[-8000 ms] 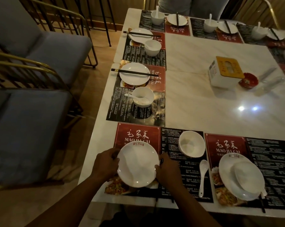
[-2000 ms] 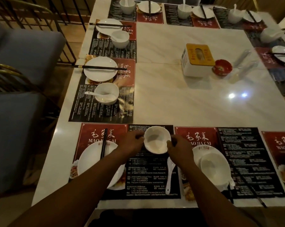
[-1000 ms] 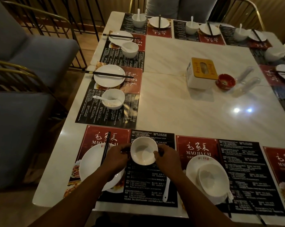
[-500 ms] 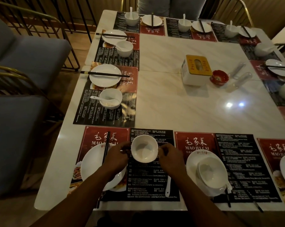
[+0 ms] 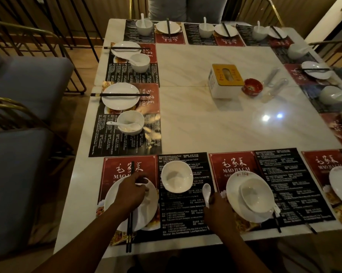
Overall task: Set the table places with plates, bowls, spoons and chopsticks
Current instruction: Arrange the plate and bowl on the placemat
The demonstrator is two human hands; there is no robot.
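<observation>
A white bowl (image 5: 177, 176) stands free on the near-left placemat (image 5: 185, 217). Left of it is a white plate (image 5: 146, 211) with black chopsticks (image 5: 129, 233) lying lengthwise across it. My left hand (image 5: 130, 192) is over that plate and the chopsticks, its fingers loose and pointing right past them. My right hand (image 5: 219, 211) grips the handle of a white spoon (image 5: 206, 191) just right of the bowl. On the placemat to the right, a second plate (image 5: 233, 201) carries a bowl (image 5: 256, 194), with chopsticks (image 5: 276, 223) beside it.
Laid places with plates, bowls, spoons and chopsticks line the left, far and right sides. A yellow-topped tissue box (image 5: 226, 79) and a small red dish (image 5: 252, 86) stand mid-table. Grey chairs (image 5: 18, 174) are at the left. Another plate (image 5: 341, 184) shows at the right edge.
Both hands have let go of the bowl, which now stands on the mat. My left hand moved back over the plate; my right hand dropped to the spoon and took hold of it.
</observation>
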